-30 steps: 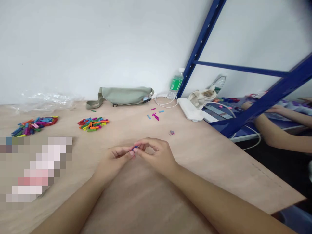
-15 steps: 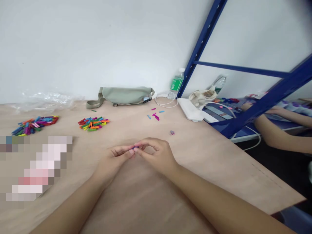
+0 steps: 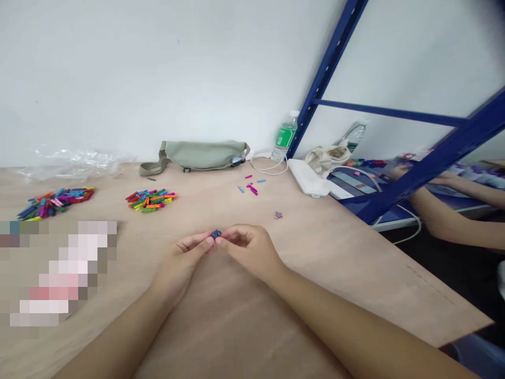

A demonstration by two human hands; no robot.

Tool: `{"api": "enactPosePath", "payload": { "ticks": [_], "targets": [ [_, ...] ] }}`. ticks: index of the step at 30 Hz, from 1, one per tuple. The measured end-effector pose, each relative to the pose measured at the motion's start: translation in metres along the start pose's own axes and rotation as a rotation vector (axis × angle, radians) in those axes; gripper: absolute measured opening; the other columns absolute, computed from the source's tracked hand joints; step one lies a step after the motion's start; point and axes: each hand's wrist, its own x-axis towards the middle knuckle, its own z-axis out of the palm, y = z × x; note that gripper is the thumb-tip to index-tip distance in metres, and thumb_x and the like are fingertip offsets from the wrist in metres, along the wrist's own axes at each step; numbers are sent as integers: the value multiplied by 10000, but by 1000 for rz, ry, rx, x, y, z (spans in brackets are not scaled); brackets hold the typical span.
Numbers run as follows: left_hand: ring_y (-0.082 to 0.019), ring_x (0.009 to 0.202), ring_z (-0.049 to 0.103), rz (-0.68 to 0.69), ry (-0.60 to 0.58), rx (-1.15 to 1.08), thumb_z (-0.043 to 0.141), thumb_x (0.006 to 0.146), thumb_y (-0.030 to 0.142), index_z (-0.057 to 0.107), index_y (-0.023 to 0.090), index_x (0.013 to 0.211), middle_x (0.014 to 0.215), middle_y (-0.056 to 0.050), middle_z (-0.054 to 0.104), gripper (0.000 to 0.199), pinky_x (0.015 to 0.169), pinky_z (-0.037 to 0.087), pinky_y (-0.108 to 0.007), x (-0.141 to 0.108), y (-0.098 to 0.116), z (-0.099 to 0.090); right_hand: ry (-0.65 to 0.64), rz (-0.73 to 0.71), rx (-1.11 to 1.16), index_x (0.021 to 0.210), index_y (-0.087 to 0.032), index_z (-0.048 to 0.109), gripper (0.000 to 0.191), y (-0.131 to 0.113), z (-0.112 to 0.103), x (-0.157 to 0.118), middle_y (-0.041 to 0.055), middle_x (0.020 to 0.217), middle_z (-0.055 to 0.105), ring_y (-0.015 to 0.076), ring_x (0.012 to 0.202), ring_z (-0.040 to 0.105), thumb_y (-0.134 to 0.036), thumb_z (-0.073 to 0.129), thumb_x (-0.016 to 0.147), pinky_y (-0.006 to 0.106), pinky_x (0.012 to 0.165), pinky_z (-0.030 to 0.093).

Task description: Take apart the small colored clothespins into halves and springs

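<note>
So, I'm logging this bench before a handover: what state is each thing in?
Left hand: pinching the small blue piece
Right hand: fingertips closed at the same piece
Small blue piece: raised between both hands' fingertips
Left clip heap: loosely piled
Right clip heap: loosely piled
Grey-green bag: lying by the wall, zip state unclear
Green-labelled bottle: standing, capped
Clear plastic: crumpled
White cable: looped

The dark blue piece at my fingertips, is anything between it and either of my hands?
Nothing visible: the left hand and right hand both hold the dark blue piece directly. The small shiny bits lie apart, to the right on the table.
</note>
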Motion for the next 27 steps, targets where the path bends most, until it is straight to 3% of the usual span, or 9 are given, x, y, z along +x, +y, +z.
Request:
{"api": "enactPosePath", "payload": {
  "ticks": [5,10,18,27],
  "targets": [
    [-202,883,586,34,-7,7,686,593,288,685,172,828,892,-53,689,263,850,396,-313,-2,-1,5,-45,104,109,728,-145,662,210,3,1,1,4,541,618,114,454,547,-324,554,721,198,416,441],
    [-211,918,576,61,3,46,670,612,292,685,179,827,906,-44,687,243,875,381,-320,-2,-2,7,-48,152,197,684,-143,653,190,3,3,2,1,516,591,100,432,526,-311,566,707,190,408,439],
    [-170,859,582,49,51,-92,665,630,252,686,157,812,829,-40,692,206,863,387,-294,-3,-8,12,27,150,238,610,-138,619,194,-1,10,1,8,538,605,92,423,512,-305,571,698,192,409,424],
    [-158,809,602,7,6,-259,667,623,173,694,128,712,751,-43,698,103,828,422,-270,-4,-7,12,91,91,172,609,-142,598,156,-6,12,-1,7,557,605,86,437,499,-264,558,697,180,399,401]
  ]
}}
